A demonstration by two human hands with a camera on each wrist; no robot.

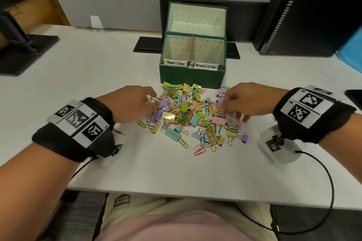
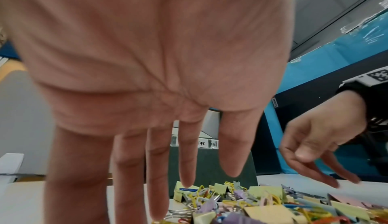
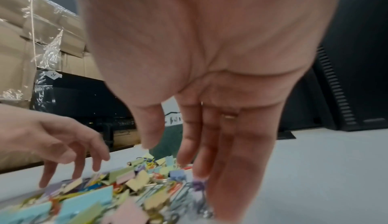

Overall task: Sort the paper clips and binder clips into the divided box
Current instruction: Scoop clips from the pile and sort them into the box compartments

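On a white worktop (image 1: 58, 76), just in front of a green divided box (image 1: 193, 77), a mixed heap of clips (image 1: 188, 115) lies spread between a person's two hands — the left hand (image 1: 133, 103) at the heap's left edge, the right hand (image 1: 246, 101) at its right. Both hands reach down with fingers extended and slightly spread, tips at or among the clips; neither is seen to have hold of anything, though the right hand's fingertips are blurred in the head view. The box's two front compartments, labelled "Paper Clips" on the left and "Binder Clips" on the right, look empty, so the sorting appears barely begun.

The paper clips (image 1: 199, 151) are probably light, thin and slick bent wire, lying flat and likely to hook into one another — best pinched at a loop's edge or slid free first. The binder clips (image 1: 172, 135) are stiffer folded metal, a little heavier, and should be easy to take by the coloured body or the wire handles.

Count: one box, two hands. The clips run to several dozen of each kind, too tangled for an exact tally.
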